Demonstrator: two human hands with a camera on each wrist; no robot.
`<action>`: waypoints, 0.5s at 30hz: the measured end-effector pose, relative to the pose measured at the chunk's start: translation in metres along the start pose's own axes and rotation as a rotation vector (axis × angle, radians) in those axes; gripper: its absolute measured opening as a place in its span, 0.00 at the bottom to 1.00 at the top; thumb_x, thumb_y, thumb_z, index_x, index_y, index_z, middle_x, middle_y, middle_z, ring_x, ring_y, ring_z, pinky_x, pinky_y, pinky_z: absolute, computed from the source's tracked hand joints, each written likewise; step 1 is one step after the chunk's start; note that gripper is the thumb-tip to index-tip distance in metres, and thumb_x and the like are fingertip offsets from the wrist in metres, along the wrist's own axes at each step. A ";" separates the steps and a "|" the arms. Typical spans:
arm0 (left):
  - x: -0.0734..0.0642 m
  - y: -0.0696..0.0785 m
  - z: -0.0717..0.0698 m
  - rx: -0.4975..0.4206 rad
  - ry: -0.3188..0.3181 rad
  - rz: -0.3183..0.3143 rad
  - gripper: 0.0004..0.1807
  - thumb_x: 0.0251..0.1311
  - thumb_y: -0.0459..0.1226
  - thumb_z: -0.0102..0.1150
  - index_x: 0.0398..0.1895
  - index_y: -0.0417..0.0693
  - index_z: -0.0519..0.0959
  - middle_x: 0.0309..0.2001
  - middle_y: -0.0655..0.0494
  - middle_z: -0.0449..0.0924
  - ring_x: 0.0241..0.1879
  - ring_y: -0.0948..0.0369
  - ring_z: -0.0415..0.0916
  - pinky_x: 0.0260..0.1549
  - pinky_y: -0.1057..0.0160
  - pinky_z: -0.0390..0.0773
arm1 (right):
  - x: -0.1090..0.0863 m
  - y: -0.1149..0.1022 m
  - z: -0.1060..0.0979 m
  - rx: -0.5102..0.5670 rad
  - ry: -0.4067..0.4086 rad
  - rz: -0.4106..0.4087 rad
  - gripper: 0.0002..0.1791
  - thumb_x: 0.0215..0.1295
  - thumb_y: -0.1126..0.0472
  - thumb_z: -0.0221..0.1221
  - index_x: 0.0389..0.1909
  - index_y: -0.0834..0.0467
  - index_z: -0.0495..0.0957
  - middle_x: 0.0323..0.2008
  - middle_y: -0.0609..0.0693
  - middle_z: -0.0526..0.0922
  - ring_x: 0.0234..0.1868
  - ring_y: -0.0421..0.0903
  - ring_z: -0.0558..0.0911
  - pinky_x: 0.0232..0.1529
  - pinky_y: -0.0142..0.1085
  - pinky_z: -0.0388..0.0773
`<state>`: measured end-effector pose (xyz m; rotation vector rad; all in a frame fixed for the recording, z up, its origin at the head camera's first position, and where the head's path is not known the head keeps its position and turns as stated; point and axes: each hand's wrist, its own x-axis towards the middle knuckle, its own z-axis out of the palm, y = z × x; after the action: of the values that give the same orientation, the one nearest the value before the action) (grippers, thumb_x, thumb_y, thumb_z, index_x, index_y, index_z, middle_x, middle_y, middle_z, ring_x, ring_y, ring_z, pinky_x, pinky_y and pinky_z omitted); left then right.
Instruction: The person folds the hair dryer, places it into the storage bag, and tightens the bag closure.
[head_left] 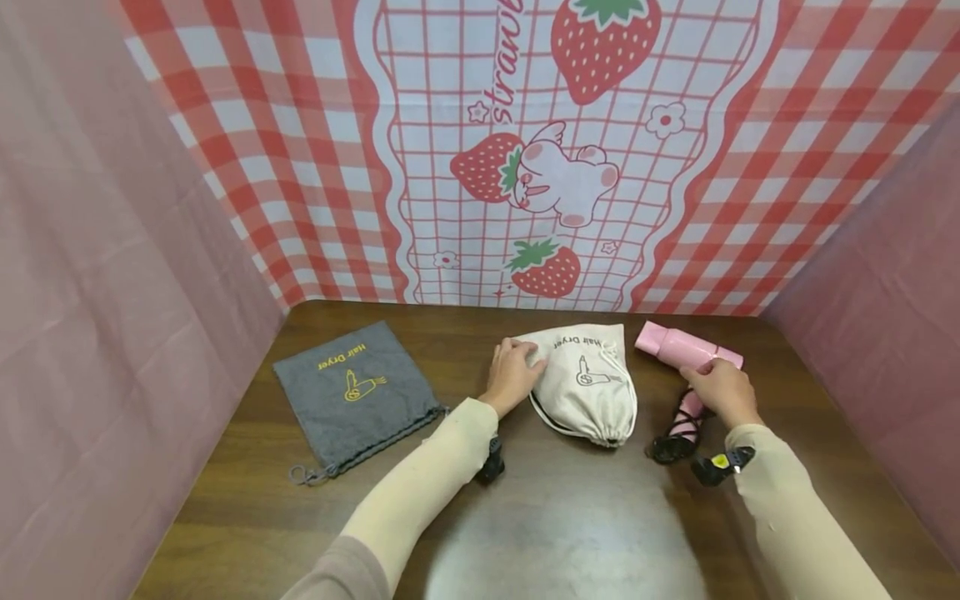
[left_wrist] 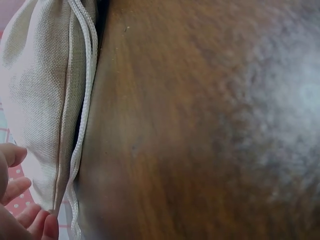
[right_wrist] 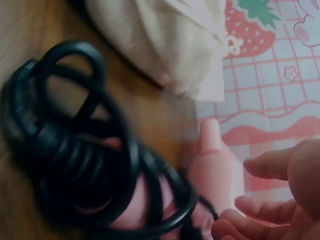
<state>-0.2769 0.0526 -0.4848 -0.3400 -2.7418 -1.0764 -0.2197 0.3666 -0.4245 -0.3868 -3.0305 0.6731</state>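
Observation:
A cream drawstring bag (head_left: 583,379), printed "Hair Dryer" upside down in the head view, lies bulging on the table with its gathered mouth toward the person. My left hand (head_left: 516,371) rests at its left edge, thumb and fingers spread apart at the cloth (left_wrist: 37,100). To the right lies a pink hair dryer (head_left: 678,343), its handle wrapped in black cord (right_wrist: 82,165). Over the join of barrel and handle is my right hand (head_left: 723,390). In the right wrist view its thumb and fingers are apart beside the pink barrel (right_wrist: 216,172), not closed round it.
A flat grey drawstring bag (head_left: 356,396) with yellow print lies on the left of the brown wooden table (head_left: 570,533). Behind the table hangs a red-and-white checked strawberry cloth (head_left: 450,167). Pink cloth walls (head_left: 885,317) stand at both sides.

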 end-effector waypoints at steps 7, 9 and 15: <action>-0.002 -0.001 0.002 0.005 -0.015 -0.034 0.22 0.61 0.47 0.63 0.56 0.50 0.80 0.57 0.46 0.74 0.57 0.51 0.71 0.56 0.55 0.73 | -0.009 0.015 0.000 0.001 0.044 0.135 0.32 0.66 0.41 0.53 0.46 0.70 0.77 0.50 0.77 0.76 0.47 0.74 0.76 0.33 0.54 0.73; -0.002 0.000 0.002 -0.007 -0.019 -0.035 0.22 0.60 0.47 0.64 0.56 0.49 0.80 0.57 0.46 0.74 0.57 0.51 0.70 0.56 0.55 0.73 | -0.011 0.021 0.000 -0.005 0.023 0.165 0.39 0.65 0.37 0.52 0.49 0.73 0.75 0.52 0.79 0.73 0.48 0.75 0.76 0.32 0.55 0.73; -0.004 0.004 0.003 -0.006 -0.037 -0.029 0.22 0.61 0.47 0.63 0.56 0.49 0.80 0.57 0.48 0.74 0.56 0.52 0.71 0.55 0.55 0.73 | -0.017 0.036 0.001 0.001 -0.110 0.174 0.49 0.64 0.28 0.47 0.44 0.77 0.74 0.44 0.79 0.77 0.39 0.70 0.79 0.29 0.50 0.73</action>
<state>-0.2726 0.0566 -0.4850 -0.3254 -2.7852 -1.0960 -0.1950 0.3941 -0.4399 -0.6400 -3.1254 0.7281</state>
